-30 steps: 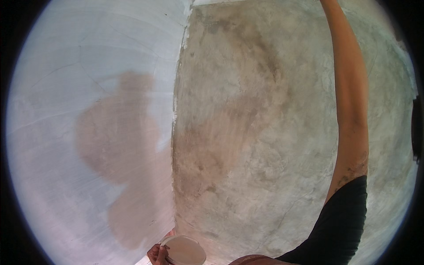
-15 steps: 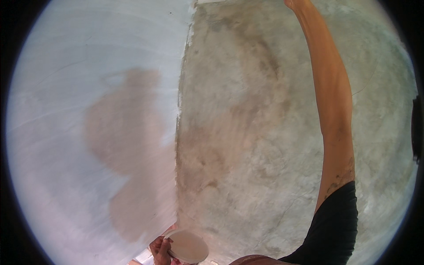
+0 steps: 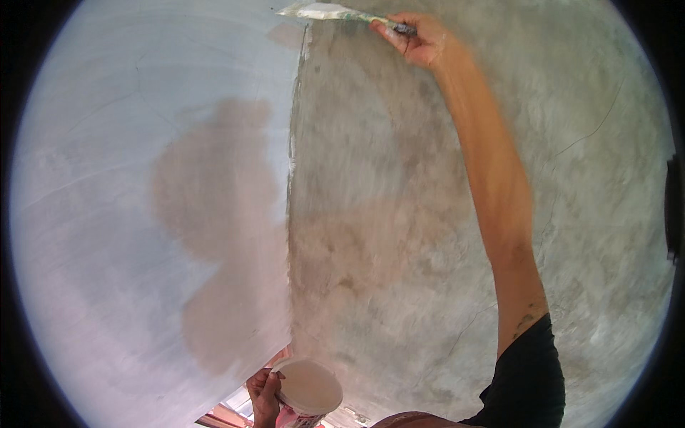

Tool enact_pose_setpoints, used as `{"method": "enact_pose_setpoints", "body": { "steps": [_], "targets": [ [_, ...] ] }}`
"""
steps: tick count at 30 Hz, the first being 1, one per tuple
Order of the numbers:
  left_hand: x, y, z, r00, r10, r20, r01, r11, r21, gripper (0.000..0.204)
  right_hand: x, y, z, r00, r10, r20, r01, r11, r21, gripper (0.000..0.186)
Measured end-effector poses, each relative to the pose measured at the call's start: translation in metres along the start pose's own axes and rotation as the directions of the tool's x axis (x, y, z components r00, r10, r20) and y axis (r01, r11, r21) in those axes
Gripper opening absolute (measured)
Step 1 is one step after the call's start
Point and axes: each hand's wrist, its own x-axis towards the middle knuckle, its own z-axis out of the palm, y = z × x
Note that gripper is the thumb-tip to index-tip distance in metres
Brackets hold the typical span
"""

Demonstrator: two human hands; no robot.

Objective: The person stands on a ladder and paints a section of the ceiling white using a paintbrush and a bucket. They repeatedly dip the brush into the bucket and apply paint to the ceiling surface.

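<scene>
My right hand (image 3: 419,39) reaches up to the top of the view, closed round the handle of a paintbrush (image 3: 325,11). The brush lies nearly level, its white-coated bristles pointing left across the top of the line between the pale wall and the grey one. Whether the bristles touch the surface I cannot tell. At the lower middle, my left hand (image 3: 264,396) grips the rim of a small bucket (image 3: 303,416), thumb over the edge. Pale, cream-looking paint (image 3: 308,385) shows inside the bucket.
A pale bluish-white wall surface (image 3: 93,214) fills the left, with my shadow on it. A mottled grey wall surface (image 3: 399,235) with fine cracks fills the right. A dark object (image 3: 672,207) stands at the right rim. Reddish, bright structures show below, beside the bucket.
My right hand has come down and left into view, bringing the paintbrush to the wall line. My left hand and the bucket have shifted slightly up and right in the picture.
</scene>
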Motion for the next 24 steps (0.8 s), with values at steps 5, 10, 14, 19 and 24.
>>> {"method": "enact_pose_setpoints", "body": {
  "steps": [5,10,14,19,24],
  "targets": [
    [-0.001,0.000,0.005,1.000,0.014,-0.001,-0.014,1.000,-0.002,0.026,-0.042,0.059,-0.015,0.968,0.217,0.127,-0.247,0.919,0.309,0.037],
    [-0.004,0.002,0.004,0.998,0.055,0.021,-0.054,0.998,-0.009,0.026,-0.094,0.122,-0.016,0.886,0.395,0.243,-0.463,0.787,0.408,0.028],
    [-0.004,0.006,0.004,0.999,0.044,0.023,-0.043,0.999,-0.025,0.026,-0.121,0.136,0.009,0.879,0.442,0.181,-0.471,0.863,0.184,0.021],
    [-0.002,0.006,0.002,0.999,0.039,0.020,-0.039,0.999,0.004,0.026,-0.105,0.115,0.016,0.984,0.139,0.113,-0.099,0.947,-0.304,0.016],
    [-0.001,0.000,-0.001,1.000,0.006,0.003,-0.006,1.000,0.001,0.028,-0.028,0.061,0.017,0.919,-0.382,0.097,0.308,0.543,-0.781,0.024]
  ]
}}
